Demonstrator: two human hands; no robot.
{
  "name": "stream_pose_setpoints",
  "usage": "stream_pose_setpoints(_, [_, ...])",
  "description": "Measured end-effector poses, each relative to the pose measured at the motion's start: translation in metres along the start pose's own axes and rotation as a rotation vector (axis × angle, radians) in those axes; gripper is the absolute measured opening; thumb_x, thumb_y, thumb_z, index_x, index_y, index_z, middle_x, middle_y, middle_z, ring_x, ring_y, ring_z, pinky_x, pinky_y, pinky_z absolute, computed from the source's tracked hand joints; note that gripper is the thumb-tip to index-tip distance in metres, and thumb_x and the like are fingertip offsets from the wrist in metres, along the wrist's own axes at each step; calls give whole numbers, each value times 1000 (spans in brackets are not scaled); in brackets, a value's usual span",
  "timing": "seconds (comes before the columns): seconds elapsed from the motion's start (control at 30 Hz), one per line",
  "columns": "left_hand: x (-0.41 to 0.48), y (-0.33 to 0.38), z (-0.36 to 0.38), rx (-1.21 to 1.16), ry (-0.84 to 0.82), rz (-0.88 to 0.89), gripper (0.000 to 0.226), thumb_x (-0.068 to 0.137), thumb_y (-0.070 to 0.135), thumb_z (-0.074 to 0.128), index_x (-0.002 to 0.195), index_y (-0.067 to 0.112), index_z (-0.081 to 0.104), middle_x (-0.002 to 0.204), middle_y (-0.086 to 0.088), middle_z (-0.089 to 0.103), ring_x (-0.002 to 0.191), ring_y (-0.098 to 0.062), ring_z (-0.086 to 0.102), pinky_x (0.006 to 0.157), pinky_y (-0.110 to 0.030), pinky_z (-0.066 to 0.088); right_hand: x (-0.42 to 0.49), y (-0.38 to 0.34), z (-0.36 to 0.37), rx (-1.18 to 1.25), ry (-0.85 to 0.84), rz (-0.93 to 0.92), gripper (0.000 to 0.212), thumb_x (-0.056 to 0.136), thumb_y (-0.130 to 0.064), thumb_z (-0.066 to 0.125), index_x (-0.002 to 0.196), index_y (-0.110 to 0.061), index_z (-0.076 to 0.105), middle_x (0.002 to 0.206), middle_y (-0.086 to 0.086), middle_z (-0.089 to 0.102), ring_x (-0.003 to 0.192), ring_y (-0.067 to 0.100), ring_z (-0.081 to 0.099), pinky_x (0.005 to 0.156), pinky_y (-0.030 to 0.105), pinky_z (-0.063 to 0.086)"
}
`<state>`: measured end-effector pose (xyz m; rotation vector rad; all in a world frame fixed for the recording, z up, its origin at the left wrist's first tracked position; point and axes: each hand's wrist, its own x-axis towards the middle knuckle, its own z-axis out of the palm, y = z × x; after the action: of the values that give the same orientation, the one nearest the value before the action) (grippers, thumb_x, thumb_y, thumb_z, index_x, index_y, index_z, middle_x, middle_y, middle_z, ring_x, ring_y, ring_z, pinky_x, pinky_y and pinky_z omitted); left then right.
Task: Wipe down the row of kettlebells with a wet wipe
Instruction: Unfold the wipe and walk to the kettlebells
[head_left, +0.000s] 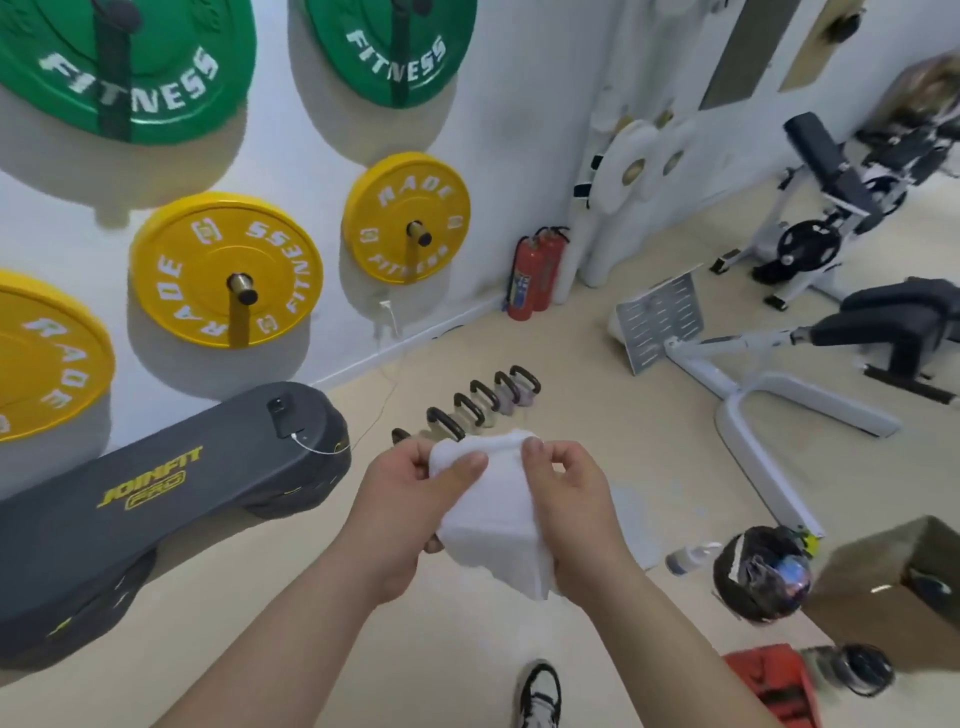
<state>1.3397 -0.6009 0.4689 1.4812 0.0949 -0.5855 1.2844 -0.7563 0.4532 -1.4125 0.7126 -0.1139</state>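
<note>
The white wet wipe hangs between both hands: the left hand pinches its upper left edge with thumb over curled fingers, and the right hand pinches the upper right edge likewise. Beyond the fingers, the row of kettlebells stands on the floor, apart from the wipe.

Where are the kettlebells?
In the head view the kettlebells stand in a row on the floor at centre, just beyond the wipe that the left hand and right hand hold, right of the JOINFIT pad.
</note>
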Motion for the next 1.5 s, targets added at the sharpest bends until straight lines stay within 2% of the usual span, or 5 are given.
stream_pose_setpoints(0.3, [147,41,120,-514,-208,-225,37,94,27,67,126,9,73,128,-17,71,122,-32,67,112,-50,44,178,-66,-53,194,-103,102,40,101,-48,63,114,-10,65,110,21,77,102,42,76,95,61,58])
stream_pose_setpoints(0.5, [252,76,115,-356,-45,-130,32,105,25,56,131,8,65,125,-17,72,119,-33,68,112,-52,45,292,-92,-26,67,-278,157,77,76,-71,77,118,-8,63,109,15,77,98,34,76,91,52,60])
stream_pose_setpoints(0.6, [311,103,97,-221,38,-103,28,103,30,60,121,11,68,115,-14,76,110,-32,73,107,-54,50,351,-106,2,-29,-345,139,60,79,-49,88,118,-12,62,84,4,68,71,19,66,59,28,49])
stream_pose_setpoints(1.23, [626,214,109,279,184,231,46,96,33,67,78,4,36,72,-2,37,63,-12,35,53,-22,29,646,-216,79,-406,-188,88,27,86,-15,56,62,-8,48,55,10,54,48,26,47,50,31,36])
stream_pose_setpoints(1.5, [752,195,167,304,496,262,51,98,39,65,74,9,30,70,2,25,61,-12,27,53,-23,26,822,-213,36,78,-342,475,38,102,-8,43,124,-2,73,111,14,78,94,26,75,90,38,58])
